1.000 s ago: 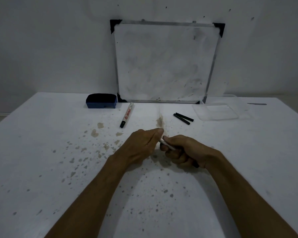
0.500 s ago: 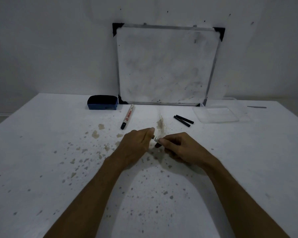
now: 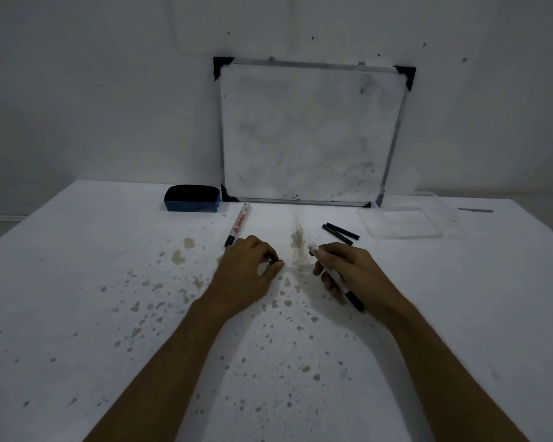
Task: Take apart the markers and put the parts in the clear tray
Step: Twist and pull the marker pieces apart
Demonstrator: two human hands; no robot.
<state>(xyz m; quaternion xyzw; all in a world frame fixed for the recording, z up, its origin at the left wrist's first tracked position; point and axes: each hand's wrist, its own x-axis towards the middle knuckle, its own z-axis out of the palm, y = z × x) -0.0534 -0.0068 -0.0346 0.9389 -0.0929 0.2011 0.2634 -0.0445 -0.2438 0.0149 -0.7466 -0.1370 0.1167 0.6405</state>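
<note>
My right hand point(image 3: 351, 272) grips a white marker point(image 3: 332, 277) tilted over the table, its black cap pointing toward me and its white end up near the thumb. My left hand point(image 3: 248, 272) is a short gap to its left, thumb and forefinger pinched on a small dark marker part point(image 3: 268, 259) that is mostly hidden. A second whole marker point(image 3: 239, 223) lies just beyond my left hand. Two black ink sticks point(image 3: 340, 232) lie side by side beyond my right hand. The clear tray point(image 3: 372, 229) sits at the back right.
A blue eraser point(image 3: 192, 198) sits at the back left. A smudged whiteboard point(image 3: 310, 132) leans on the wall behind the table. The white table point(image 3: 77, 298) is speckled with brown stains. A second clear container point(image 3: 441, 202) stands behind the tray.
My hands were joined at the marker's end; now they have pulled apart. The left hand moved left with a small piece, and the right hand keeps the marker body.
</note>
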